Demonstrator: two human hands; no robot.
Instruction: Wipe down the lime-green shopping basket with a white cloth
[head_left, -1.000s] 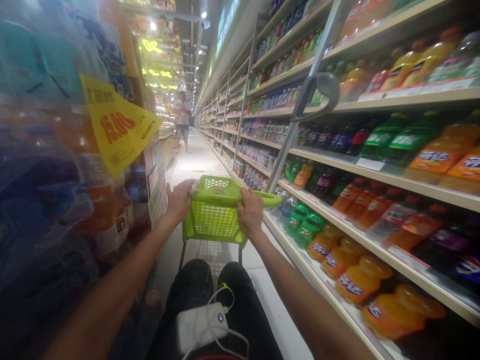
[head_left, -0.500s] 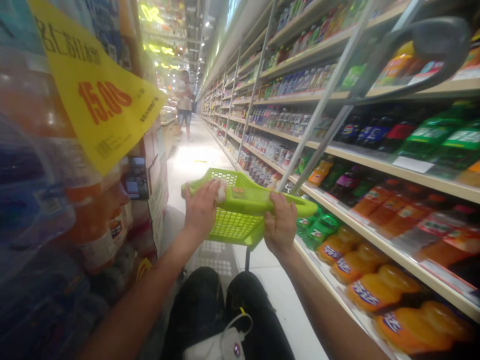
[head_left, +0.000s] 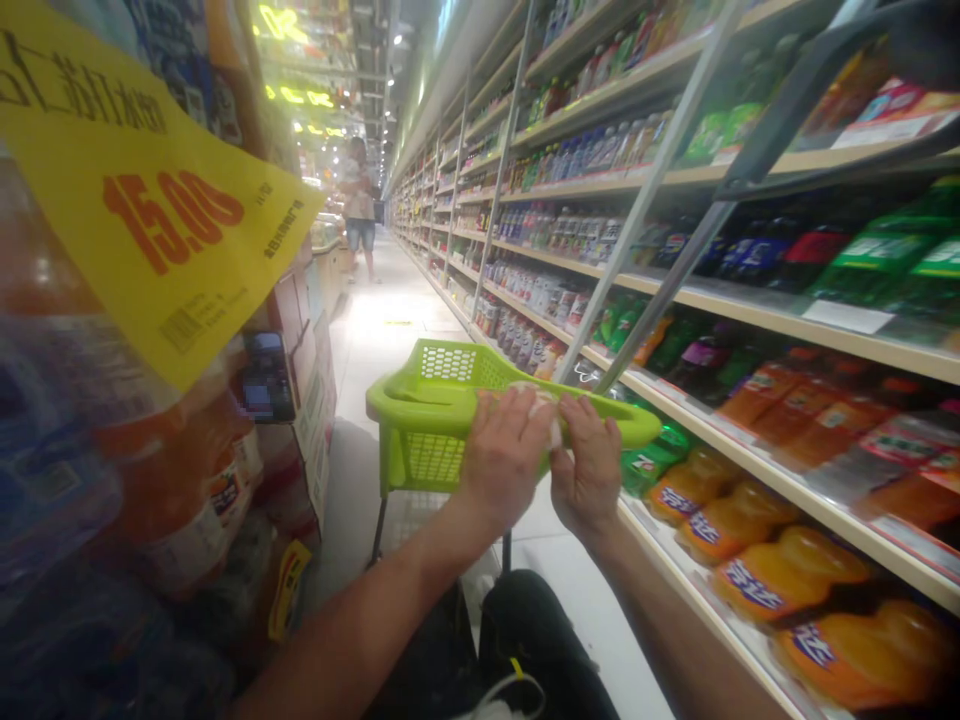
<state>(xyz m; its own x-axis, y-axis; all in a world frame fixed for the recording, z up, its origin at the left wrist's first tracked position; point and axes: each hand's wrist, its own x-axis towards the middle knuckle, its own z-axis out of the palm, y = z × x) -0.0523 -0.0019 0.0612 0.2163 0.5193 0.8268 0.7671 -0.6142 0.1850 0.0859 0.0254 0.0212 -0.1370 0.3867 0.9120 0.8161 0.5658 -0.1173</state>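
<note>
A lime-green shopping cart (head_left: 427, 455) with a perforated plastic basket stands before me. My left hand (head_left: 499, 455) lies over the middle of its handle (head_left: 637, 424), fingers pressing a small white wipe (head_left: 555, 428) against it. Most of this wipe is hidden under the fingers, so its exact kind is hard to make out. Just to the right, almost touching, my right hand (head_left: 589, 470) is curled around the same handle. My dark-trousered knees show below, with a white cable (head_left: 517, 690) near them.
Shelves of bottled drinks (head_left: 757, 580) line the right side, with a grey metal bar (head_left: 667, 290) slanting before them. On the left are stacked bottles (head_left: 187, 500) and a yellow price sign (head_left: 180, 230). A person (head_left: 360, 210) stands farther along the aisle floor (head_left: 375, 320).
My left hand has slid rightward along the handle with the white wipe, from its left part to beside my right hand. The right hand stays on the handle, shifted slightly right in view.
</note>
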